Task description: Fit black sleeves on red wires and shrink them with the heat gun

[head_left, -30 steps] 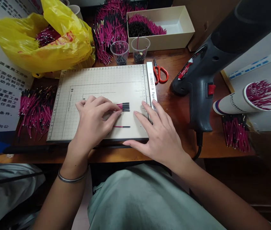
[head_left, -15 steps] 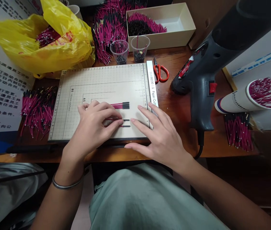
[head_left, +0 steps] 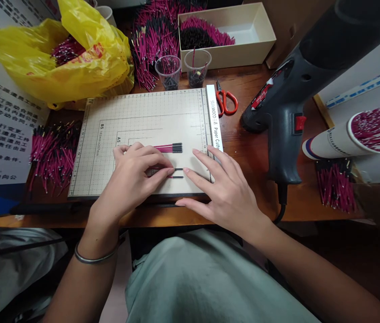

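My left hand (head_left: 137, 172) pinches a thin magenta wire with a black sleeved end (head_left: 179, 169) between thumb and forefinger, low over the paper cutter board (head_left: 163, 103). My right hand (head_left: 221, 181) lies with its fingers spread at the board's right edge, its index fingertip at the tip of that black end. Beyond the fingers, a neat row of magenta wires with black ends (head_left: 176, 147) lies on the board. One more black-ended wire (head_left: 178, 177) rests just nearer to me. The left hand covers the wires' other ends.
Orange-handled scissors (head_left: 226, 102) and a dark heat gun (head_left: 282, 112) are right of the board. Behind it stand two clear plastic cups (head_left: 168, 67), a cream box (head_left: 253, 51) and a yellow bag (head_left: 109, 67). A paper cup (head_left: 327, 141) holds magenta wires; more wires (head_left: 55, 154) lie left.
Both hands keep nearly the same pose, and the wire stays in the left pinch. The whole view has shifted very slightly.
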`<act>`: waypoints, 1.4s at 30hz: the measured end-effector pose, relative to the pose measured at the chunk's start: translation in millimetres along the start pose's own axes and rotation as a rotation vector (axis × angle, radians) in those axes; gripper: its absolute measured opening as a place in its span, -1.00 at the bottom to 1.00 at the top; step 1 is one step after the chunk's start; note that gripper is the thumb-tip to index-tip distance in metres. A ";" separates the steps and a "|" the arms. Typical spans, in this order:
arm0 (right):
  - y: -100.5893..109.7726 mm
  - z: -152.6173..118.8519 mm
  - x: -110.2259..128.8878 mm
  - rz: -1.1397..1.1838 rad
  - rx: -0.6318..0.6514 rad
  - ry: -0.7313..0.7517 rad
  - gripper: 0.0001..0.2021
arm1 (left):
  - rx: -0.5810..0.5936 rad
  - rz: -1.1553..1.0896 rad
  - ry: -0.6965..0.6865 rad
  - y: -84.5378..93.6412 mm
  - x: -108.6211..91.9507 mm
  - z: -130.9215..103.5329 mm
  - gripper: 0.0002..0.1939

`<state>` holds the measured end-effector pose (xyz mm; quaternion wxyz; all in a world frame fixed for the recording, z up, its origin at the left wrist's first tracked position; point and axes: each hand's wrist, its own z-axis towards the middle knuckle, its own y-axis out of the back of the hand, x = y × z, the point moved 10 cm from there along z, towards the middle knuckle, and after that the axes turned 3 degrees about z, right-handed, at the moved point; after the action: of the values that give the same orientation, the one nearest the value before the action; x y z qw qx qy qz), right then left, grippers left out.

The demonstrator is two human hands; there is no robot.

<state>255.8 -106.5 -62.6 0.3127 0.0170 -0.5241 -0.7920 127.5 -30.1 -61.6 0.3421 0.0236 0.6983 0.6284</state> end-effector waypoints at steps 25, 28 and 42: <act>2.7 1.4 3.1 -0.007 -0.023 0.020 -0.47 | 0.005 -0.045 -0.035 0.9 3.3 -1.3 -0.85; 3.3 1.5 4.0 -0.001 -0.027 0.030 -0.47 | 0.006 -0.057 -0.040 1.0 2.9 -1.2 -0.83; 8.9 0.4 2.1 0.032 -0.113 0.012 -0.45 | 0.023 -0.070 -0.055 0.9 1.3 -1.8 -0.77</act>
<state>258.3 -109.5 -54.3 0.3292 -0.0043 -0.4770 -0.8150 125.2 -30.8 -61.4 0.3826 0.0205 0.6961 0.6071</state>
